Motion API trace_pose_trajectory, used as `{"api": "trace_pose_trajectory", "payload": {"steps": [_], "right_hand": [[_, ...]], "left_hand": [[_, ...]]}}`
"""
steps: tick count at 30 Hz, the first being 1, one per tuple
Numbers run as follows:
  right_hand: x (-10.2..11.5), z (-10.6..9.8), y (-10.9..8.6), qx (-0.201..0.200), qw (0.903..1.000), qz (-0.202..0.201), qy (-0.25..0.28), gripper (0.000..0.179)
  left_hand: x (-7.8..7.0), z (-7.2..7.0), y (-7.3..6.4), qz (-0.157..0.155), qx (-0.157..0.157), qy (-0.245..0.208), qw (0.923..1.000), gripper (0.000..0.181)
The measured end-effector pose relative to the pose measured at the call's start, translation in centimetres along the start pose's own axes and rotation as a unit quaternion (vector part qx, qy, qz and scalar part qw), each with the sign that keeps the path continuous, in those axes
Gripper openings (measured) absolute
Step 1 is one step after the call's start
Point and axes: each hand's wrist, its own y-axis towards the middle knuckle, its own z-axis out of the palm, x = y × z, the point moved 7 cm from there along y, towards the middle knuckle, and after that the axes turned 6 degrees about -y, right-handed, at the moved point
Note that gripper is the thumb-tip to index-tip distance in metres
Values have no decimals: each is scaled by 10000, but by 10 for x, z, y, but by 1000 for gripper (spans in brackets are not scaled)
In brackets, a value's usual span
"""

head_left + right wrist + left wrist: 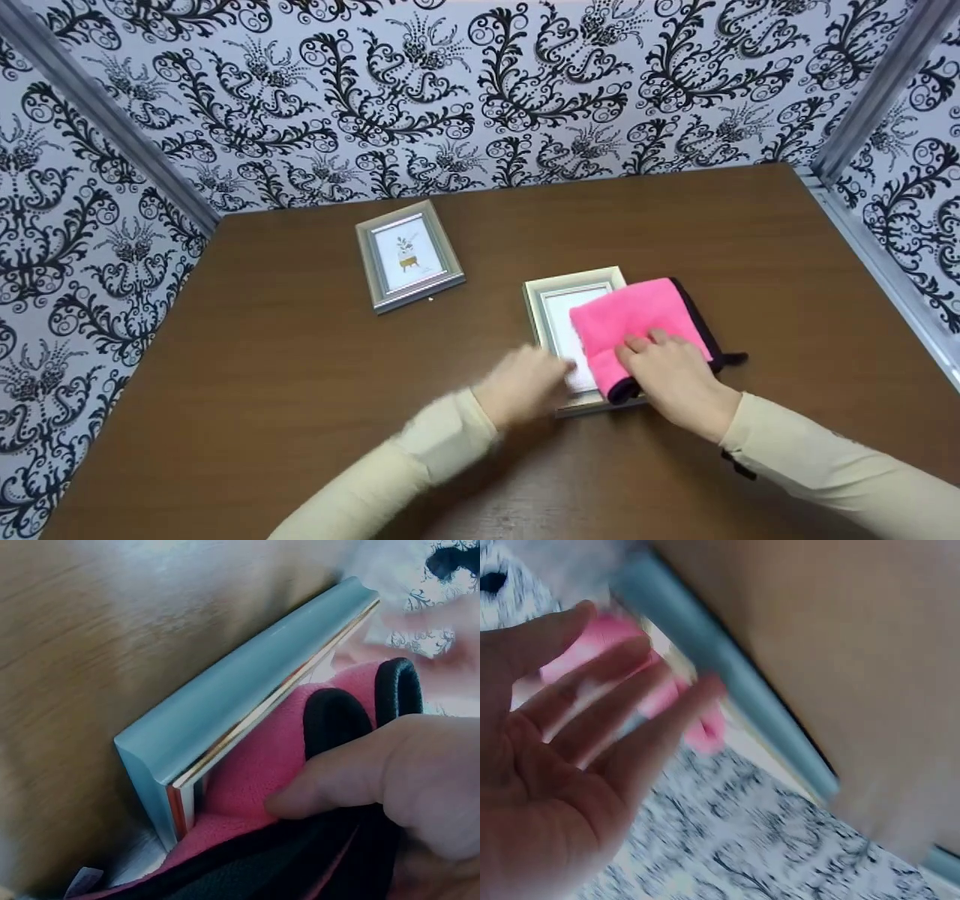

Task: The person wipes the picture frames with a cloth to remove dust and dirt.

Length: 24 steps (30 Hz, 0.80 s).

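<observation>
Gripped by the right hand (679, 381), the pink cloth (643, 307) lies over the right side of the near picture frame (561, 322). The left hand (523, 386), loose-fingered and holding nothing, is beside the frame's left edge. Lopsided pressing could skid it.

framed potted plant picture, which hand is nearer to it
Left. The left hand is in front of the framed potted plant picture and to its right, apart from it; the right hand is farther to the right, holding the pink cloth.

Black-edged pink cloth (643, 311) over picture frame (550, 288)
</observation>
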Motion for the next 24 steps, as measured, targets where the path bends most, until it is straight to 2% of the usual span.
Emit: {"api": "trace_pose_trajectory", "payload": {"steps": [1,3,5,7,9,11,14,16,20,24], "right_hand": [[0,1,0,26,10000,14,-5,25],[0,2,1,78,9999,71,-62,24],[1,4,1,128,9998,112,-131,24],[3,6,2,161,9997,111,-166,24],[6,8,3,182,9997,94,-163,22],[8,9,4,207,9997,69,-106,21],[10,9,6,208,9998,50,51,20],[9,8,9,191,9996,38,219,19],[10,7,16,130,9959,-197,877,29],[16,8,24,325,9816,-599,1785,46]], "left_hand": [[10,-5,6,-175,-37,-121,9998,2],[33,-15,20,-581,-302,-113,9978,6],[58,-22,34,-1019,-670,114,9925,7],[82,-22,46,-1398,-931,202,9856,7],[103,-18,55,-1677,-964,122,9810,8],[117,-10,62,-1839,-812,-163,9794,8],[129,-3,68,-2038,-552,-546,9759,9],[132,-3,73,-2127,-484,-592,9741,10],[132,-6,83,-2232,-365,-337,9735,11],[131,-5,92,-2237,-68,34,9746,13]]}}
